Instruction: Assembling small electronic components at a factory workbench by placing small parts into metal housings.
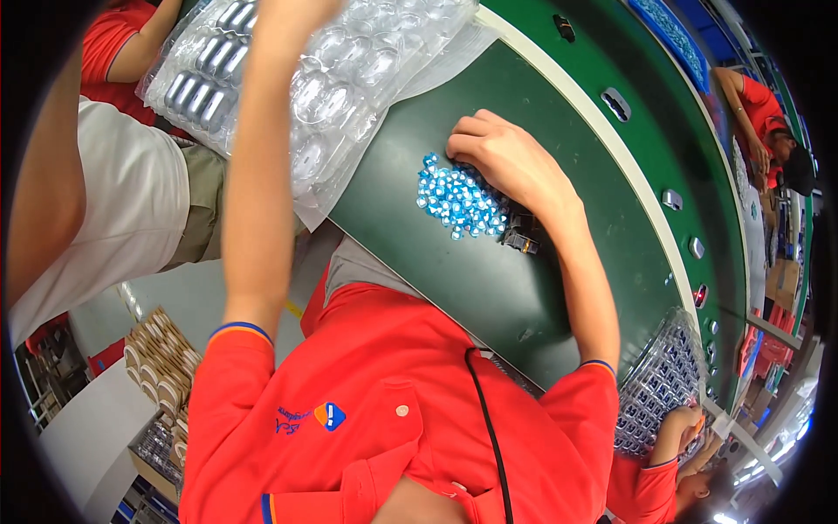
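Observation:
At the top edge my left hand [299,12] reaches over a clear plastic blister tray [349,83], and its fingers are out of the picture. Grey oblong parts [209,61] fill several pockets of that tray. My right hand [504,155] rests at the far edge of a heap of small shiny blue pieces [456,199]. Its fingers are curled in, and whatever they hold, if anything, is hidden. Below that wrist, touching the heap, lies a small black part [521,237]. The heap lies on a dark green tabletop [410,131].
Beyond the table's pale curved rim [602,118] runs a green conveyor [650,144] carrying spaced small devices [615,103]. Another filled clear tray [659,375] stands at the right near a co-worker's hand [681,426]. A person in a white shirt [131,188] is close on my left.

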The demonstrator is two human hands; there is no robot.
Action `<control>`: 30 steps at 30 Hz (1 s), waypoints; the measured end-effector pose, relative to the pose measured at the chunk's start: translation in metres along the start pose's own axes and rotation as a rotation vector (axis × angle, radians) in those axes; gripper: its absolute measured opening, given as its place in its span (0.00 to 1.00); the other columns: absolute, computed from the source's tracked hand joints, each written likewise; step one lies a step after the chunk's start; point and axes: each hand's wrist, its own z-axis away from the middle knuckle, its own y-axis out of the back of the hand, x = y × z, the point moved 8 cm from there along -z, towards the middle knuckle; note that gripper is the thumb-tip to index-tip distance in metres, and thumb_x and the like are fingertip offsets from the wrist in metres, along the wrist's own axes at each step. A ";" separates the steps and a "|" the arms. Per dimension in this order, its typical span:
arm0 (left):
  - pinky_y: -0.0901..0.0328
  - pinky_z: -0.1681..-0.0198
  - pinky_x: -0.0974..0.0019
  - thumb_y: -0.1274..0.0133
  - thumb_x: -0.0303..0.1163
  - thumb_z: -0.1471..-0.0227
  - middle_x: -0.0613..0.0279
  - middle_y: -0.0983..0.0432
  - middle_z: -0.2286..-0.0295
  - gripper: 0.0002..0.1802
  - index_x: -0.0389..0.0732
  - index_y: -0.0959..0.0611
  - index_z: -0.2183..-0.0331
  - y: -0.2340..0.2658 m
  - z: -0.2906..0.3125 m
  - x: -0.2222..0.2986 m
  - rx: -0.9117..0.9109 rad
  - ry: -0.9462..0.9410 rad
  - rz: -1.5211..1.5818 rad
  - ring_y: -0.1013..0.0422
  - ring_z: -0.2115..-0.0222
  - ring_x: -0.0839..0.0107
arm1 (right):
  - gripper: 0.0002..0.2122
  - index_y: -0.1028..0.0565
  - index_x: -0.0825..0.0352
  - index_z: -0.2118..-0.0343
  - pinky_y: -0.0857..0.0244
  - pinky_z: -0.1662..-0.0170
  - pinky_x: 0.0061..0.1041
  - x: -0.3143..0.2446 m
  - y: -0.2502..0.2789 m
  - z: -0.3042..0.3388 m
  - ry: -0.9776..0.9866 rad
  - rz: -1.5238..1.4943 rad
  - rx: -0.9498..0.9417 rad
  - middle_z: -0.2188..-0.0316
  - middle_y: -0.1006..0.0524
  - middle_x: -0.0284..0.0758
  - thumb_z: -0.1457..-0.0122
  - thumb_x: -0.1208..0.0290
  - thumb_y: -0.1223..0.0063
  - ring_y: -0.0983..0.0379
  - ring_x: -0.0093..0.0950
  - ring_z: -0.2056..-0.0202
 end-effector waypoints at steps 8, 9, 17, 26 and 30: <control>0.30 0.55 0.65 0.47 0.24 0.46 0.50 0.23 0.59 0.18 0.35 0.22 0.52 -0.170 0.030 -0.006 -0.356 0.120 0.913 0.25 0.61 0.65 | 0.08 0.21 0.68 0.62 0.30 0.60 0.29 0.029 0.041 0.007 -0.041 -0.116 0.128 0.69 0.24 0.37 0.46 0.77 0.44 0.26 0.32 0.65; 0.31 0.50 0.63 0.46 0.26 0.44 0.53 0.26 0.55 0.19 0.36 0.23 0.50 -0.184 0.033 -0.013 -0.432 0.182 0.983 0.27 0.56 0.65 | 0.09 0.21 0.68 0.62 0.31 0.60 0.28 0.044 0.057 0.013 -0.121 -0.201 0.289 0.69 0.23 0.36 0.46 0.77 0.45 0.26 0.29 0.67; 0.31 0.46 0.61 0.50 0.23 0.41 0.56 0.28 0.53 0.20 0.38 0.27 0.46 -0.239 0.038 -0.007 -0.536 0.268 1.155 0.27 0.53 0.66 | 0.09 0.21 0.69 0.59 0.34 0.63 0.22 0.163 0.090 0.064 -0.534 -0.589 0.741 0.70 0.23 0.30 0.41 0.76 0.49 0.30 0.18 0.70; 0.30 0.46 0.62 0.50 0.22 0.41 0.56 0.27 0.53 0.20 0.39 0.26 0.46 -0.261 0.038 -0.010 -0.565 0.237 1.105 0.27 0.54 0.66 | 0.10 0.20 0.71 0.63 0.35 0.65 0.25 0.166 0.060 0.066 -0.567 -0.492 0.458 0.73 0.23 0.32 0.42 0.74 0.52 0.30 0.20 0.72; 0.30 0.46 0.63 0.50 0.22 0.41 0.56 0.27 0.53 0.21 0.38 0.26 0.46 -0.269 0.045 -0.016 -0.572 0.262 1.062 0.27 0.54 0.67 | 0.10 0.20 0.72 0.65 0.34 0.66 0.28 0.163 0.058 0.073 -0.701 -0.212 0.379 0.75 0.22 0.36 0.44 0.74 0.51 0.29 0.24 0.74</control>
